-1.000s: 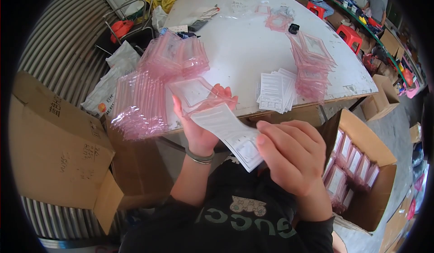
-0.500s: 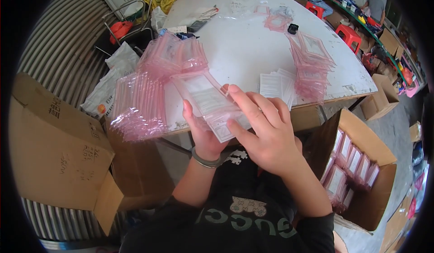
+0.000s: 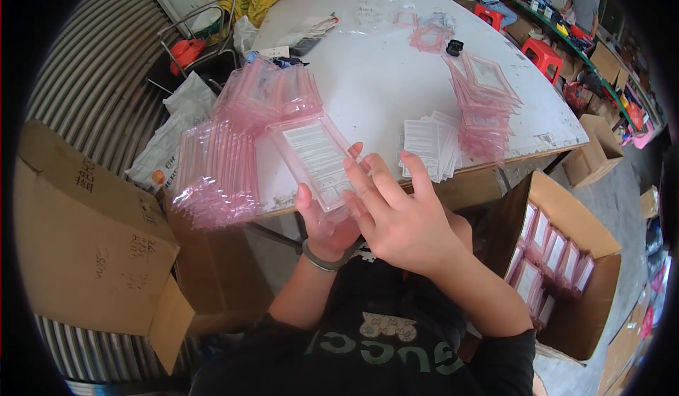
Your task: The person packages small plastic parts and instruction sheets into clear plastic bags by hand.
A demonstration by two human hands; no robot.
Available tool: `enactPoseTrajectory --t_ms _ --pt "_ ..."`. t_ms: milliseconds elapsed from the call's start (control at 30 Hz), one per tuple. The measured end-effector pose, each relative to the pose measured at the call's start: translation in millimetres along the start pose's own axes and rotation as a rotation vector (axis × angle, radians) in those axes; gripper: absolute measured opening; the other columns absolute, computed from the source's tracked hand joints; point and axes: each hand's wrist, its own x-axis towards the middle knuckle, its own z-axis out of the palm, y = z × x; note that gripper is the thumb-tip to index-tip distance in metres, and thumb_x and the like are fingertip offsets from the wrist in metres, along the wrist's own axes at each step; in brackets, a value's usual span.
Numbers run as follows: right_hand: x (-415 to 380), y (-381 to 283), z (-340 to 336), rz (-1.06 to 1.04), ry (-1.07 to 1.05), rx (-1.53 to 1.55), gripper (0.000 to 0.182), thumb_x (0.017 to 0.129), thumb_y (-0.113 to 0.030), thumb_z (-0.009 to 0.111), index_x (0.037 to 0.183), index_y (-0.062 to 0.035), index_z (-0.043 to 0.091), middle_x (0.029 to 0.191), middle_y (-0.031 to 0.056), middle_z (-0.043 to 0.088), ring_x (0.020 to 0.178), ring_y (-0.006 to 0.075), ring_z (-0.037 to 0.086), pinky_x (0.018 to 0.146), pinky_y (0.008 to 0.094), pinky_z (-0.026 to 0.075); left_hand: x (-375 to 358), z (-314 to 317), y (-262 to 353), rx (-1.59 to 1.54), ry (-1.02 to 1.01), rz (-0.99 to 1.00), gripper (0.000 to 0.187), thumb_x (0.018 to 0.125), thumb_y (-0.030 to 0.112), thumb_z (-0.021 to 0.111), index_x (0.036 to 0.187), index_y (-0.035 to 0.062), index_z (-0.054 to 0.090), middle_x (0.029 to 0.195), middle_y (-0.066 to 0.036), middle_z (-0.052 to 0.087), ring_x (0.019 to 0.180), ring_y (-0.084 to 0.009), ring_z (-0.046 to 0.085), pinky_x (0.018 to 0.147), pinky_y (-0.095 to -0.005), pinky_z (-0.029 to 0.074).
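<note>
My left hand [image 3: 329, 226] holds a clear pink-edged plastic pouch [image 3: 277, 136] from below, with the thumb along its near left side. Inside the pouch lies a white printed card [image 3: 316, 152]. My right hand [image 3: 403, 219] is over the pouch's right side, its fingers spread, index fingertip and thumb touching the pouch near the card's lower end. Beyond the left hand are piles of similar pink pouches [image 3: 219, 159]. To the right of the pouch, white printed cards [image 3: 426, 141] lie fanned out on the table.
Another pouch stack [image 3: 488, 106] stands on the white table [image 3: 368, 85], beside a small black object [image 3: 455, 47]. An open carton [image 3: 601, 304] holding filled pouches is at my right. A big cardboard box [image 3: 92, 240] stands at left. Two people are at a far bench near red stools [image 3: 543, 58].
The white card has slid farther into the pouch and lies flat in it. My right hand's fingers have spread and lifted somewhat. The view has shifted slightly.
</note>
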Motion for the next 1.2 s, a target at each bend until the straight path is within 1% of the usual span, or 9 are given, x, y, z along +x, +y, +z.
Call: enactPoseTrajectory --t_ms 133,233,333,433,533,667,1033,1133,1200 --pt "3 -4 -1 0.025 -0.049 -0.022 0.03 0.069 -0.017 0.066 0.084 0.0085 0.073 0.11 0.0259 0.068 0.106 0.0377 0.061 0.096 0.062 0.044 -1 -3 -6 -0.012 0.104 0.02 0.098 0.088 0.069 0.049 0.155 0.0012 0.023 0.153 -0.019 0.038 0.137 -0.0338 0.044 0.115 -0.0516 0.037" --pt "4 -10 0 0.035 -0.056 0.035 0.028 0.068 -0.017 0.065 0.078 0.0081 0.071 0.111 0.0269 0.067 0.107 0.0384 0.061 0.096 0.0628 0.043 -1 0 -10 -0.269 -0.158 -0.075 0.104 0.086 0.071 0.05 0.156 0.0013 0.019 0.154 -0.02 0.035 0.137 -0.035 0.043 0.115 -0.055 0.036" --pt "-1 -14 12 0.012 0.003 0.119 0.025 0.069 -0.018 0.064 0.074 0.0064 0.068 0.112 0.026 0.067 0.108 0.0377 0.061 0.096 0.0615 0.044 0 10 -6 -0.037 0.025 0.009 0.11 0.084 0.072 0.054 0.157 0.0007 0.013 0.155 -0.02 0.032 0.137 -0.0363 0.043 0.114 -0.058 0.036" --pt "-8 -15 13 -0.012 0.076 0.184 0.025 0.071 -0.018 0.063 0.076 0.0054 0.069 0.111 0.0252 0.067 0.108 0.0366 0.061 0.096 0.0595 0.045 2 8 -6 -0.219 -0.179 0.026 0.114 0.082 0.078 0.054 0.159 0.0083 0.009 0.16 -0.026 0.022 0.137 -0.0353 0.041 0.112 -0.0488 0.041" --pt "-10 -13 3 -0.046 0.045 0.164 0.024 0.073 -0.018 0.063 0.078 0.0046 0.069 0.111 0.0249 0.067 0.105 0.0358 0.062 0.097 0.0581 0.045 0 9 -4 -0.17 -0.183 -0.017 0.116 0.08 0.075 0.061 0.159 0.0071 0.01 0.158 -0.026 0.024 0.137 -0.0354 0.042 0.11 -0.0476 0.043" --pt "-9 -15 4 0.032 0.027 0.034 0.023 0.074 -0.017 0.064 0.083 0.0038 0.069 0.111 0.0232 0.068 0.105 0.0346 0.063 0.096 0.0566 0.043 4 12 -13 -0.324 -0.208 -0.066 0.121 0.078 0.072 0.064 0.156 -0.0025 0.01 0.153 -0.024 0.033 0.135 -0.0383 0.046 0.112 -0.0575 0.04" --pt "-6 -16 11 0.145 -0.113 0.016 0.025 0.08 -0.013 0.063 0.1 0.0003 0.07 0.111 0.02 0.066 0.098 0.0308 0.061 0.094 0.056 0.039 -1 -2 -11 -0.27 -0.039 -0.072 0.097 0.09 0.07 0.044 0.156 0.0026 0.022 0.157 -0.023 0.031 0.138 -0.0357 0.042 0.114 -0.0488 0.037" --pt "-9 -9 12 0.138 -0.121 0.076 0.032 0.079 -0.014 0.068 0.108 -0.0006 0.069 0.12 0.0207 0.064 0.099 0.0293 0.061 0.089 0.0503 0.043 2 3 -7 -0.068 0.067 -0.02 0.099 0.09 0.074 0.041 0.156 0.0024 0.022 0.157 -0.022 0.032 0.138 -0.035 0.042 0.114 -0.049 0.036" --pt "-5 -2 -4 0.175 -0.028 0.502 0.039 0.077 -0.015 0.071 0.113 -0.0009 0.068 0.125 0.0207 0.063 0.098 0.0277 0.062 0.085 0.0445 0.045 2 0 0 -0.228 0.065 -0.108 0.099 0.09 0.075 0.04 0.156 0.0031 0.022 0.157 -0.02 0.032 0.14 -0.0343 0.04 0.115 -0.0488 0.035"
